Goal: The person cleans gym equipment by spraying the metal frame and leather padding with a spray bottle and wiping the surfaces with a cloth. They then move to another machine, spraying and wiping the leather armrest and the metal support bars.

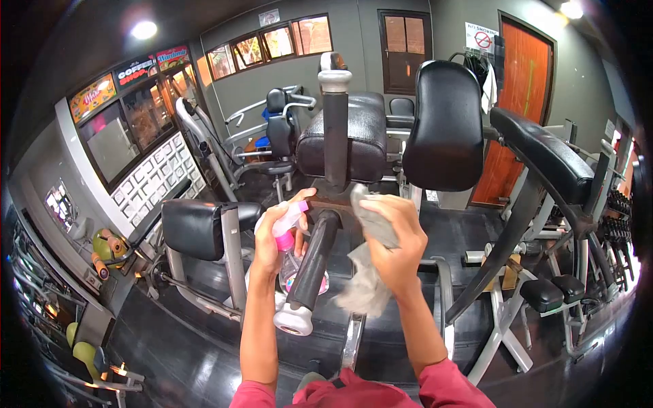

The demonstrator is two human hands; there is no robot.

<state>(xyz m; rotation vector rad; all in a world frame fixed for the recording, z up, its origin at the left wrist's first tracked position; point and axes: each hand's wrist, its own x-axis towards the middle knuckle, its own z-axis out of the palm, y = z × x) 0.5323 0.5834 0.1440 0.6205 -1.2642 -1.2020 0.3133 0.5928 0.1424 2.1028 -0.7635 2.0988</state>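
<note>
My left hand [275,234] is wrapped round a clear spray bottle [289,262] with a pink and white spray head, just left of a black padded handle [316,262] with a silver end cap. My right hand [398,238] grips a crumpled grey cloth [367,282], part of which hangs below the fingers, to the right of that handle. An upright black padded handle [335,129] with a silver cap rises between and beyond my hands. Part of the bottle is hidden behind the lower handle.
A black padded roll [367,136] and a tall black backrest [445,126] stand ahead. At the left is a black pad [192,230] on a metal frame. Another padded machine [544,153] is on the right, with dumbbells [615,231] beyond it.
</note>
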